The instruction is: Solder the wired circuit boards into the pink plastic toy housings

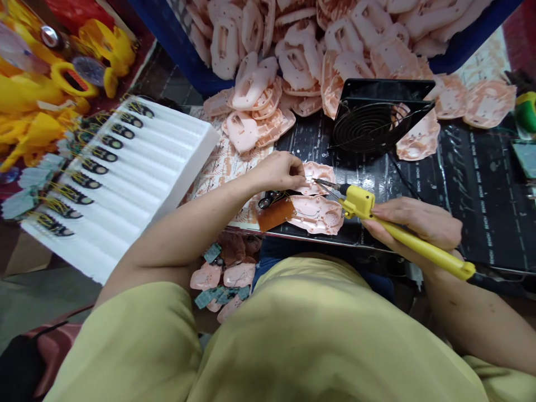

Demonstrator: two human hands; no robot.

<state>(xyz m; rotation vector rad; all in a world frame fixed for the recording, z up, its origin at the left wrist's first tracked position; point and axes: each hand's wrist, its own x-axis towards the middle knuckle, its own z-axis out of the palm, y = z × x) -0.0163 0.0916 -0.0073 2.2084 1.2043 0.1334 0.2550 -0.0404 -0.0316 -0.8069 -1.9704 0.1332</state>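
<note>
My right hand (419, 220) is wrapped round a yellow soldering iron (402, 234), its tip pointing left onto a pink plastic shell half (323, 171). Over the left part of that shell my left hand (281, 172) is closed in a pinch; what the fingertips hold is too small to name. A second pink shell half (320, 215), inner side up with thin wires in it, lies nearer my body. Beside it are an orange-brown board (276, 216) and a small black round part (268, 200) with wires, just below my left wrist.
A black fan with a wire guard (364, 125) stands behind the iron. Pink shells (251, 84) spill from a blue crate (196, 78). On the left, a white foam tray (167, 151) bears several wired parts; yellow plastic pieces (29, 100) lie beyond it.
</note>
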